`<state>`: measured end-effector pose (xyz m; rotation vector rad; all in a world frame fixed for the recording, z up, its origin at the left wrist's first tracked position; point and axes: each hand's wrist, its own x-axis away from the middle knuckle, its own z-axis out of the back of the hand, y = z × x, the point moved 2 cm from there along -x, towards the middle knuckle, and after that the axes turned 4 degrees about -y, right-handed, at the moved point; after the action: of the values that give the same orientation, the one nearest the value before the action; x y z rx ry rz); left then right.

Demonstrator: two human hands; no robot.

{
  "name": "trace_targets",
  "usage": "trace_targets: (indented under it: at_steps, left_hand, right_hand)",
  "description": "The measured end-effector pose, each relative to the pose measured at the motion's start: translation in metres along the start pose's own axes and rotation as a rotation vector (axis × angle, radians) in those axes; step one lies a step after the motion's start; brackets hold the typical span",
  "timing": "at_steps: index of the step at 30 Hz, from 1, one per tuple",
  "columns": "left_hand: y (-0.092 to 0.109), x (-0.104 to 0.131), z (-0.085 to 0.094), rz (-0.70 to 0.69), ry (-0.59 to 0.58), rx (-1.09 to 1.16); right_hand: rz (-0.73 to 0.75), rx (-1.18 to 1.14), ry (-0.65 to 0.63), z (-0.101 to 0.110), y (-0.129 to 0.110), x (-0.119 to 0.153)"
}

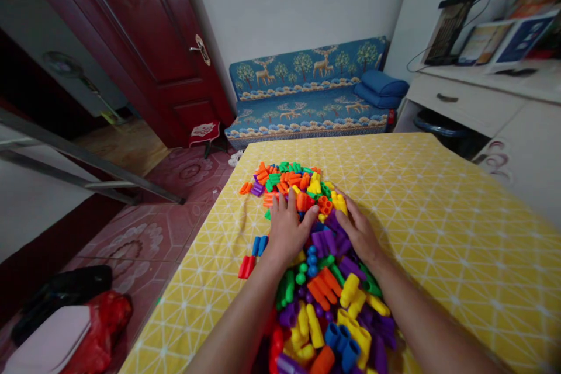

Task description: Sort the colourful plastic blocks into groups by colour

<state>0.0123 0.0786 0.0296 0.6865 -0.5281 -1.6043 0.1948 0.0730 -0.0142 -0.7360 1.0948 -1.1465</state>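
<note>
A long heap of coloured plastic building pieces [324,286] runs across the table from near my body toward its far side. My left hand [289,225] lies over the heap's left part, fingers spread and touching orange pieces. At the right edge, my right hand [359,231] rests with its fingers stretched along a yellow piece [339,203] and purple pieces [324,241]. Neither hand is closed round anything. Left of my left hand lie a blue piece [260,245] and a red piece [246,266], apart from the heap.
The table wears a yellow patterned cloth [460,234]. Beyond it stands a blue sofa [307,87] with folded cushions [381,90]. A white cabinet [477,99] is on the right; a red door [144,41] and small stool [204,132] are on the left.
</note>
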Motion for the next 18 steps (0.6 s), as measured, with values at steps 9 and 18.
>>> trace_targets:
  at_steps: [9, 18]
  left_hand:
    - [-0.065, -0.084, 0.063, -0.149, 0.406, 0.086]
    - [-0.104, -0.122, 0.034, -0.057, 0.07, -0.047]
  right_hand:
    - [-0.114, -0.08, 0.084, 0.002, 0.005, 0.004]
    - [-0.096, -0.096, 0.048, 0.0, 0.003, 0.002]
